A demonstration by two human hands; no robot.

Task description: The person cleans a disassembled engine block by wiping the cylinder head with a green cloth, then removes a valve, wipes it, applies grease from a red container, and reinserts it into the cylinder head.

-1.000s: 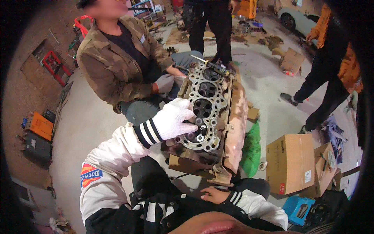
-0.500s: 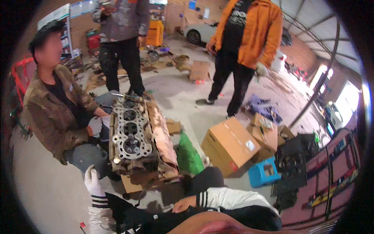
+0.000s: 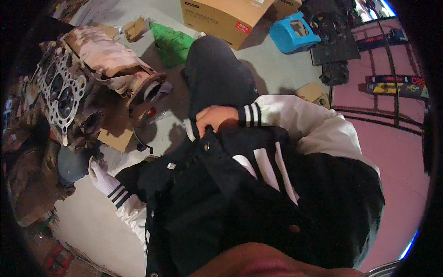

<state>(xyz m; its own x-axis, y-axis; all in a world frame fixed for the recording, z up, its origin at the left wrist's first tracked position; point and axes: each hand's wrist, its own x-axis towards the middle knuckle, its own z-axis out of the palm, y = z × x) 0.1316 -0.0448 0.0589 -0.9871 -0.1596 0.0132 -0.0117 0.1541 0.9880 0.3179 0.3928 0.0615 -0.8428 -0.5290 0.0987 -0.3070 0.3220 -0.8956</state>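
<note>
My left hand (image 3: 102, 177), in a white glove, is low at the left beside a co-worker's grey-clad knee (image 3: 71, 164). Its fingers are stretched out and hold nothing I can see. My bare right hand (image 3: 216, 119) is closed on the front hem of my black jacket (image 3: 203, 194), by my dark trouser leg (image 3: 210, 69). Ahead of my left hand stands a greasy engine block (image 3: 94, 99) with a metal head gasket (image 3: 69, 99) on its face. A rusty heat shield (image 3: 104, 53) lies along its side, ending in a round pipe flange (image 3: 151, 90).
A green bag (image 3: 170, 44) and a large cardboard box (image 3: 221, 21) are on the floor ahead. Right of them are a blue plastic stool (image 3: 288, 34) and dark engine parts (image 3: 330, 27). A flat cardboard piece (image 3: 115, 134) and a black hose (image 3: 138, 138) lie near the block.
My view has tipped down and towards my body, so the standing people have left it. The engine block now shows farther left. My hands keep about the same places by my body.
</note>
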